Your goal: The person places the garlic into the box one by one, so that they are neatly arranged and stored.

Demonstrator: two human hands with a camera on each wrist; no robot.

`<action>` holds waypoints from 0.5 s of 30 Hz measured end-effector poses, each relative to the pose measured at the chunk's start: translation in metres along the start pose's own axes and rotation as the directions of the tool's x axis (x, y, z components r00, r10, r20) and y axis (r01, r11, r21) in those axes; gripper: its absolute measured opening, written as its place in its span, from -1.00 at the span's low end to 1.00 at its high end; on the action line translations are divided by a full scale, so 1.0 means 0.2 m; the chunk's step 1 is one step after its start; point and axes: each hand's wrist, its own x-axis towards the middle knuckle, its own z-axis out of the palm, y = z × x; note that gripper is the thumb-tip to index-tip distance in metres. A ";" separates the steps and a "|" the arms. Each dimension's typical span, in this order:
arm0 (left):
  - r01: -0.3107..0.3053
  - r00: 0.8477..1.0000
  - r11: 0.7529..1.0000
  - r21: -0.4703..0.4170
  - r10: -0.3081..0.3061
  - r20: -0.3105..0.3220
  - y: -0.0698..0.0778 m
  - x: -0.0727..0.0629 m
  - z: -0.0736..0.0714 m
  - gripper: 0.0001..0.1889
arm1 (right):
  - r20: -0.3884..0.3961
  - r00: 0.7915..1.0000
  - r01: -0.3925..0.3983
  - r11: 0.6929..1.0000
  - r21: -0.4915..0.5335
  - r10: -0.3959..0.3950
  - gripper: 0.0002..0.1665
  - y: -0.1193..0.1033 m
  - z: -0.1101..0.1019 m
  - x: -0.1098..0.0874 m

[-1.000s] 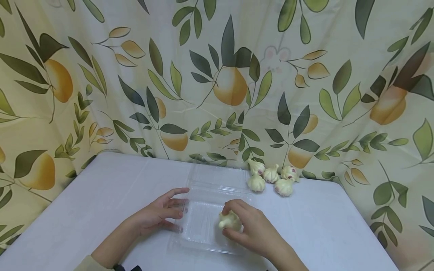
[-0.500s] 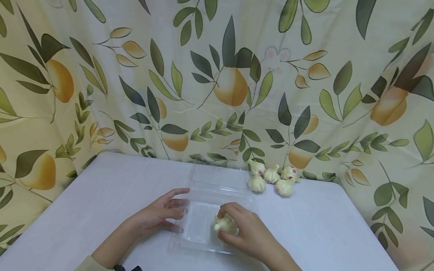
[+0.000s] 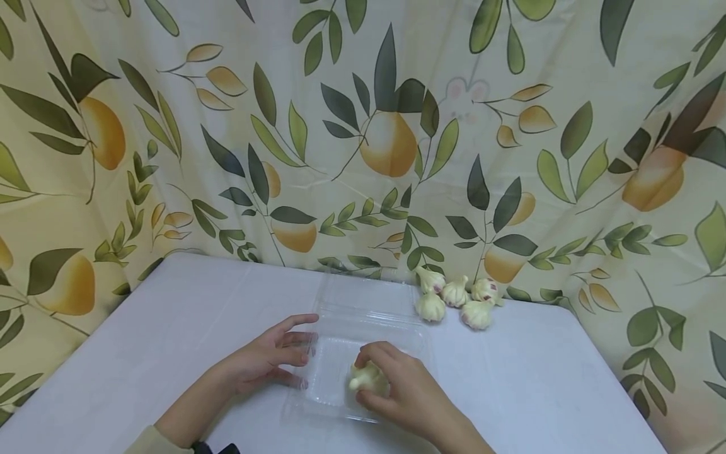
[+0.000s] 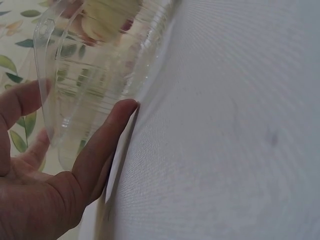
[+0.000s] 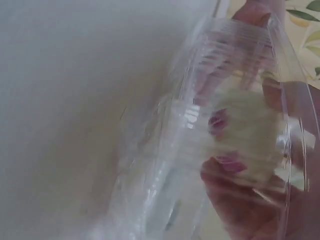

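Observation:
A clear plastic clamshell container (image 3: pixel 329 384) lies on the white table with its lid (image 3: pixel 363 293) folded back toward the curtain. Over its base, my right hand (image 3: pixel 405 384) grips a garlic bulb (image 3: pixel 365 377) between thumb and fingers, the stem end pointing left. Through the clear wall in the right wrist view, purple marks show on the garlic bulb (image 5: pixel 245 135). My left hand (image 3: pixel 269 359) rests at the container's left side, its fingers spread and fairly straight. In the left wrist view, fingertips touch or nearly touch the container's edge (image 4: pixel 47 65).
Several more garlic bulbs (image 3: pixel 455 293) are grouped at the table's back right, beside the container lid. A curtain (image 3: pixel 351 157) printed with fruit and leaves hangs behind the table (image 3: pixel 539 378). A dark object (image 3: pixel 215 448) shows at the left wrist.
My right hand has moved a little left with the garlic bulb, further over the container base. The left hand has stayed in place.

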 end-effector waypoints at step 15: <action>-0.014 1.000 1.000 0.014 0.014 0.010 0.01 0.00 0.01 -0.20 | -0.073 0.997 0.033 0.999 -0.014 -0.034 -0.56 -0.14 -0.06 0.08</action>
